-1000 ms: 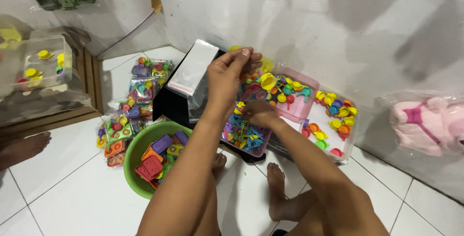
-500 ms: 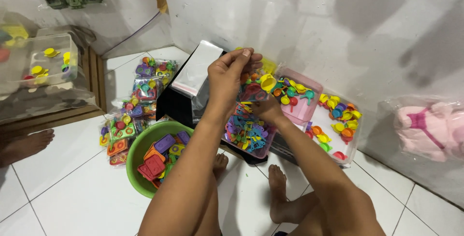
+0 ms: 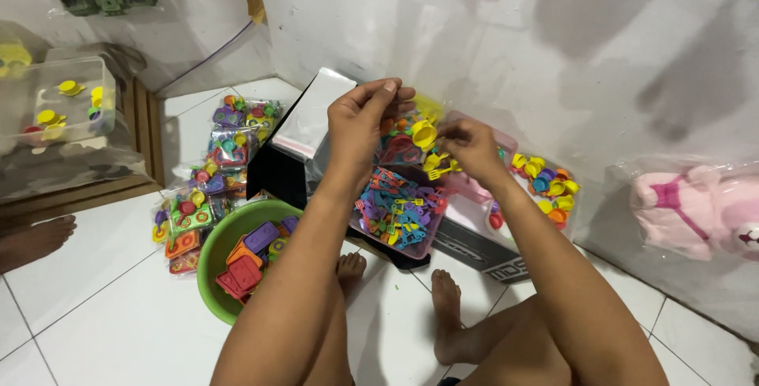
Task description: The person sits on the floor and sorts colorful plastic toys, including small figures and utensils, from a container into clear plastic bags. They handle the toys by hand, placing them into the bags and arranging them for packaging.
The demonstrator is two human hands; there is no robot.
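Observation:
My left hand (image 3: pixel 365 121) is raised over a black box (image 3: pixel 277 172), its fingers pinched on the top of a clear plastic bag (image 3: pixel 399 145) that holds small toy pieces. My right hand (image 3: pixel 472 147) is beside it, fingers closed on small yellow toy pieces (image 3: pixel 433 166) at the bag's side. Below both hands sits a clear pink tray (image 3: pixel 395 210) full of small coloured plastic utensils. Another pink tray (image 3: pixel 545 184) with yellow, orange and blue toy cups lies to the right.
A green bowl (image 3: pixel 217 251) with red, orange and purple toy pieces stands on the white tiled floor at my left knee. Filled toy bags (image 3: pixel 207 188) lie beyond it. A pink plush toy in plastic (image 3: pixel 700 212) leans against the wall. Another person's foot (image 3: pixel 35 240) shows at left.
My right hand has risen from the tray of utensils to the side of the bag, carrying yellow pieces. My left hand stays up on the bag.

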